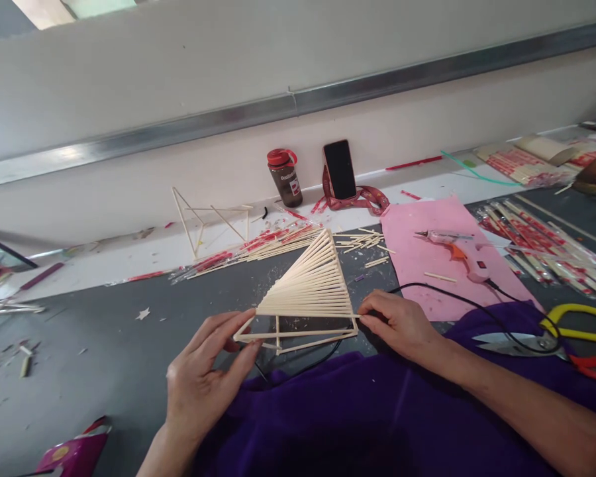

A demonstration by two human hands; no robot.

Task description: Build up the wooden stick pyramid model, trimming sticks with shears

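Observation:
A fan-shaped frame of pale wooden sticks (310, 281) sits in front of me, its sticks laid side by side and narrowing towards the far end. My left hand (208, 371) grips the frame's near left corner between thumb and fingers. At the near edge of the row, my right hand (397, 324) pinches the right end of a wooden stick (328, 315) lying across the frame. Whether that stick is fixed there I cannot tell. Beyond the right hand, a pink and white glue gun (454, 248) rests on a pink sheet (412, 228).
Yellow- and red-handled shears (521, 343) lie on purple cloth (347, 411) at right, with a black cord over them. Behind stand a bottle (285, 179), a phone (340, 169) and another stick frame (186, 225). Wrapped chopsticks (551, 245) lie at right; short stick pieces (360, 240) are nearer.

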